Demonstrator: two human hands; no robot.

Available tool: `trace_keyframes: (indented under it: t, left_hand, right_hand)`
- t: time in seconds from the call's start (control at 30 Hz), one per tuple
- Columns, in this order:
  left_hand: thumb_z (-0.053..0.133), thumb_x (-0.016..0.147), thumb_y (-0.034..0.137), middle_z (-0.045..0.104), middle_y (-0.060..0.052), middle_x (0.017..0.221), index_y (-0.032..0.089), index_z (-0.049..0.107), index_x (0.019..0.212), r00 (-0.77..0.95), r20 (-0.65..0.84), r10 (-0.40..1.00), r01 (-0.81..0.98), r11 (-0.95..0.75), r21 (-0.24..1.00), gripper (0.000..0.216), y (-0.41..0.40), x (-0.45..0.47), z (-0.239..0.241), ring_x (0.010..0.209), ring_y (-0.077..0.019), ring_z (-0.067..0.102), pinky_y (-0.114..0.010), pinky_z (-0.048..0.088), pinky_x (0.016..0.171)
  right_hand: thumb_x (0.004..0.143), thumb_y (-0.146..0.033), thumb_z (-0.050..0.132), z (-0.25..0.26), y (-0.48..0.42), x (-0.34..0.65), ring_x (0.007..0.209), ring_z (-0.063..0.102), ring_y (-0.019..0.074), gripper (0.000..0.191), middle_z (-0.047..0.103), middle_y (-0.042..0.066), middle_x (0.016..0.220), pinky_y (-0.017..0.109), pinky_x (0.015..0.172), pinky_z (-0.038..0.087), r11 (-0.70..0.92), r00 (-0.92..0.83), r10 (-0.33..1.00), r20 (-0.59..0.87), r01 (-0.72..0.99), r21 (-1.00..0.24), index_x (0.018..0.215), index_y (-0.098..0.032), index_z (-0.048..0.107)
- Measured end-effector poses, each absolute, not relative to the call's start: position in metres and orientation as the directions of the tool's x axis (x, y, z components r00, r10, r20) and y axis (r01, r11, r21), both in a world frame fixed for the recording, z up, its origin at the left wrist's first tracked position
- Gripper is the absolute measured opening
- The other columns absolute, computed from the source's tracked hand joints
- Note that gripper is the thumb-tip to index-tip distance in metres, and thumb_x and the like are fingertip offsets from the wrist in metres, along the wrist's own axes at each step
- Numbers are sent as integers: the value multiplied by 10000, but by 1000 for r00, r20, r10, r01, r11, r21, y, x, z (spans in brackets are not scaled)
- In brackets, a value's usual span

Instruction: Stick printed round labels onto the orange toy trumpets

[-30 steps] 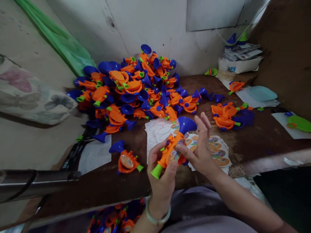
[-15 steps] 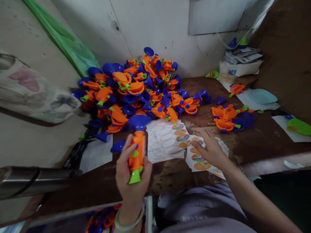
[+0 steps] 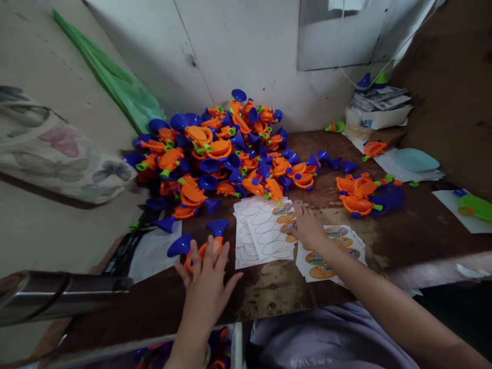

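An orange plastic toy horn with a flared blue bell sits half hidden behind the spread left hand, beside a stack of sticker sheets printed with oval labels, their edge under the right hand's fingertips.

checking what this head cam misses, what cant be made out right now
Head view:
The toy trumpet under the left hand: its body is mostly hidden by the fingers.
The printed sticker sheet near the right hand: its print is too small to read, and the hand covers part of the stack.
Orange and blue pieces below the table: cut off by the frame's bottom edge.
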State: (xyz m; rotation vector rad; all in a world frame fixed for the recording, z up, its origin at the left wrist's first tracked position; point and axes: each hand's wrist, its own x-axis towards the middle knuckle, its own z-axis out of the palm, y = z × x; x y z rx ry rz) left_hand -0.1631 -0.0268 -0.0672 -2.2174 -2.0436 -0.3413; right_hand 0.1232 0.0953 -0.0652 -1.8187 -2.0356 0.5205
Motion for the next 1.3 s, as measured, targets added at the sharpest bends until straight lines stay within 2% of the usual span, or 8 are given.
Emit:
trace_keyframes:
  t: [0.17,0.27,0.37,0.43,0.57,0.77,1.07,1.3]
  left_hand:
    - [573,1065,174,690,-209,1526,194,665,1469,164,596,786,877,-393,278,415,-1,-120,-54,1635,-420,401,-661,458,1224]
    - [574,1070,159,745,-189,1446,197,581,1530,110,685,721,785,-486,385,462,11,-92,-38,1469,-339,634,-479,573,1127]
    - [625,1048,201,839,-123,1126,191,652,1402,35,574,818,651,-454,608,356,14,-70,-22,1031,-250,831,-324,639,862]
    - [636,1021,224,800,-33,881,207,693,1283,18,405,914,506,-358,785,268,11,-60,-16,748,-180,789,-256,595,685]
    - [639,936,275,738,5,809,216,694,1178,38,105,994,202,-110,973,256,1,-46,-11,693,-151,728,-234,555,632]
    - [741,835,352,714,3,818,206,683,1068,18,-91,996,-16,91,996,281,-3,-45,1,729,-145,695,-238,551,676]
    - [765,746,336,655,29,754,213,676,966,-5,-120,993,-23,119,993,267,-4,-44,13,691,-135,643,-233,519,650]
    - [725,715,314,609,41,732,209,653,918,13,-148,989,-77,148,986,239,-1,-37,16,632,-115,575,-218,455,588]
  right_hand:
    - [948,-85,595,-59,86,134,952,737,262,433,714,69,1020,390,855,585,201,-167,979,114,732,-651,1358,-193,504]
    - [983,-109,545,-46,60,136,813,727,196,406,675,9,939,316,752,590,274,-240,959,154,625,-731,1360,-213,436]
    - [992,-117,531,-34,29,135,777,749,179,402,701,-6,913,289,714,600,312,-325,933,151,528,-789,1361,-235,426]
    - [989,-121,538,-30,12,133,860,787,205,407,759,34,985,314,747,615,323,-342,926,162,492,-809,1367,-245,458]
    - [978,-121,547,-26,-2,127,927,810,229,262,799,73,1051,326,774,628,358,-277,927,255,441,-823,1204,-250,578]
    - [928,-89,589,-23,-3,123,782,805,192,245,827,35,944,263,676,614,408,-217,912,347,413,-814,1105,-239,670]
    - [920,-32,614,-18,-5,122,738,787,172,258,816,0,830,249,671,630,528,-173,844,507,430,-732,966,-255,735]
    - [987,-40,601,-26,-6,124,736,749,164,294,784,11,867,251,634,599,694,-173,646,743,540,-477,1033,-281,762]
